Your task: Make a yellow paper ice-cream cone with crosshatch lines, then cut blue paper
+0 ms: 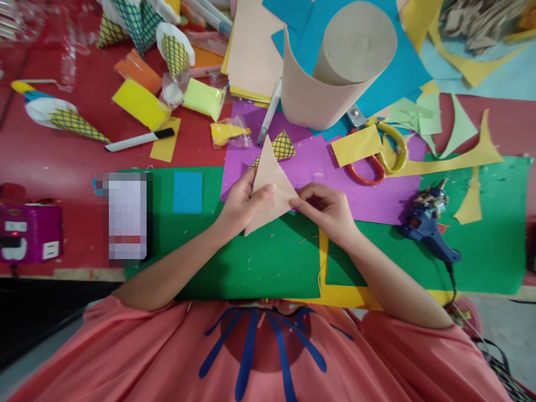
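A pale peach triangle of craft sheet [268,184] with zigzag-cut edges is held above the green sheet [259,273]. My left hand [243,204] grips its left side, thumb across the front and the other fingers behind. My right hand [324,209] pinches its right corner between thumb and fingertips. Behind the triangle's tip shows a yellow piece with a dark crisscross pattern [285,145]; whether my left fingers touch it is hidden. A purple sheet [322,173] lies beyond my hands.
A glue gun [431,229] lies to the right, its cord running off the front edge. Scissors [364,162] rest under a yellow scrap. A peach roll [326,78] stands at the back. Leftward are a marker [138,139], a patterned cone [67,120] and a blurred-out object [128,218].
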`<state>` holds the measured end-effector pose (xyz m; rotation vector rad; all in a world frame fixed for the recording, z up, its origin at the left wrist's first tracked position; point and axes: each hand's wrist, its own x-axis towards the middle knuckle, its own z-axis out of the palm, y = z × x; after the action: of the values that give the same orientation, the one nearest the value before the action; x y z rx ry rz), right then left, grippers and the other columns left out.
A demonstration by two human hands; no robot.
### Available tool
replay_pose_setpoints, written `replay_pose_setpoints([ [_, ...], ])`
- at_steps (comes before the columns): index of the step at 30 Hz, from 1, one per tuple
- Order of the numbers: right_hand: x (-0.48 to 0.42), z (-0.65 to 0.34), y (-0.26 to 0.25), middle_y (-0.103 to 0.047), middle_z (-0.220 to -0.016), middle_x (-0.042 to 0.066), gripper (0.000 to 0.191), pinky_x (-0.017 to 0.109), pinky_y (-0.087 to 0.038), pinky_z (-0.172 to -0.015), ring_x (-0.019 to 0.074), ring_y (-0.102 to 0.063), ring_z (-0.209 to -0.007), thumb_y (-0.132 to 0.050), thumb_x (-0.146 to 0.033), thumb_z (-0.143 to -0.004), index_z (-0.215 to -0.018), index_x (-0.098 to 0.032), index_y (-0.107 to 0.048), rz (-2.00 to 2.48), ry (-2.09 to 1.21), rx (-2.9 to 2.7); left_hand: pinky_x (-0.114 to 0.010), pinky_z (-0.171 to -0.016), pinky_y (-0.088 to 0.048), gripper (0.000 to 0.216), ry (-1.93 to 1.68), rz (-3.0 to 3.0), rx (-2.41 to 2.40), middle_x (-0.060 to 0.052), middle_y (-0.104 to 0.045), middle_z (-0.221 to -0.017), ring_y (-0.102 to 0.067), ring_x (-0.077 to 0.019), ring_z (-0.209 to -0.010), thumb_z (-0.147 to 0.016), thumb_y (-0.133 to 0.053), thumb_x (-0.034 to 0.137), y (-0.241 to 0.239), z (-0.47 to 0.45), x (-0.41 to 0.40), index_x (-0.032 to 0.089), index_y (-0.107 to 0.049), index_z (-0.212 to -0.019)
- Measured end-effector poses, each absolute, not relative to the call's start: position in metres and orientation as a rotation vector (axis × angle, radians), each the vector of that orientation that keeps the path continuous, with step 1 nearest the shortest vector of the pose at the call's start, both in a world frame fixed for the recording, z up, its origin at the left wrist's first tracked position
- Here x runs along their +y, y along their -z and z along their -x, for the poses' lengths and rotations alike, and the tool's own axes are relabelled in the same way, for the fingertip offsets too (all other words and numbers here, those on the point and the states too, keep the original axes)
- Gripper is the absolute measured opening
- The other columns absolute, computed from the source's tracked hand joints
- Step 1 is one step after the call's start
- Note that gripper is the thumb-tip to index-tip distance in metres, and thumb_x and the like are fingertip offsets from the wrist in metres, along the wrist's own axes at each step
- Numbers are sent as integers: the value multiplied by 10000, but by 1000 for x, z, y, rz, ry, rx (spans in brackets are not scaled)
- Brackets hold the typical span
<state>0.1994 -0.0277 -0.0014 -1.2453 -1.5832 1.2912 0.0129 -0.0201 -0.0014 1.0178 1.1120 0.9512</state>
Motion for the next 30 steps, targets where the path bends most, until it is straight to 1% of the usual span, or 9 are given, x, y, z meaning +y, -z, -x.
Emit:
replay_pose_setpoints([
  [4, -29, -199, 1, -597, -649, -16, 264, 238, -398, -559, 88, -504, -587, -698, -402, -744, -670, -172, -590, 1267, -1367, -1508, -233, -632, -538, 327, -955, -1053, 1143, -15, -699, -928, -670, -165, -798, -783, -661, 434, 2, -12, -20, 223, -592, -1023],
  [9, -30, -199, 2, -576, -626, -25, 295, 222, -359, -497, 69, -469, -541, -739, -407, -698, -675, -166, -569, 1263, -1450, -1385, -199, -599, -527, 303, -959, -1082, 1166, -7, -705, -912, -670, -143, -767, -792, -662, 397, 2, -11, -20, 212, -601, -1024],
  [15, -30, -198, 3, -624, -664, -9, 282, 228, -405, -549, 88, -538, -605, -756, -368, -688, -653, -166, -562, 1267, -1457, -1338, -180, -574, -526, 310, -971, -1134, 1180, -5, -715, -901, -682, -144, -777, -797, -658, 386, 2, -11, -20, 200, -605, -1040],
  [19, -29, -197, 1, -595, -628, -34, 312, 207, -417, -516, 76, -547, -575, -787, -335, -653, -650, -181, -516, 1243, -1506, -1232, -181, -549, -522, 311, -978, -1148, 1205, -4, -717, -868, -684, -143, -741, -798, -656, 392, 3, -11, -20, 202, -612, -1041],
  [21, -28, -197, -2, -576, -622, -52, 308, 203, -440, -525, 71, -555, -568, -771, -348, -674, -718, -196, -507, 1224, -1536, -1165, -174, -547, -520, 301, -986, -1141, 1229, -4, -716, -865, -681, -136, -734, -795, -662, 382, 4, -11, -21, 197, -617, -1028],
  [24, -25, -199, -5, -602, -670, -43, 254, 198, -459, -540, 62, -555, -573, -663, -401, -782, -885, -198, -550, 1194, -1595, -1142, -164, -571, -521, 295, -999, -1132, 1254, -5, -715, -894, -677, -127, -757, -789, -672, 363, 4, -10, -21, 188, -618, -1019],
  [25, -25, -199, -5, -613, -688, -34, 254, 193, -455, -532, 61, -558, -581, -641, -407, -800, -911, -190, -567, 1187, -1623, -1160, -161, -573, -520, 295, -1002, -1131, 1255, -6, -715, -899, -677, -125, -763, -789, -672, 360, 3, -11, -21, 186, -617, -1021],
  [27, -25, -199, -5, -617, -692, -23, 246, 181, -442, -510, 59, -562, -590, -664, -391, -782, -864, -169, -597, 1181, -1668, -1206, -158, -557, -513, 296, -997, -1129, 1247, -4, -716, -870, -677, -123, -744, -788, -671, 363, 3, -11, -21, 184, -613, -1016],
  [30, -25, -199, -3, -606, -624, -27, 234, 170, -424, -473, 55, -553, -551, -718, -349, -733, -739, -155, -588, 1204, -1688, -1229, -162, -537, -510, 308, -985, -1107, 1200, 3, -717, -828, -677, -120, -691, -778, -676, 387, 2, -12, -21, 191, -604, -1004],
])
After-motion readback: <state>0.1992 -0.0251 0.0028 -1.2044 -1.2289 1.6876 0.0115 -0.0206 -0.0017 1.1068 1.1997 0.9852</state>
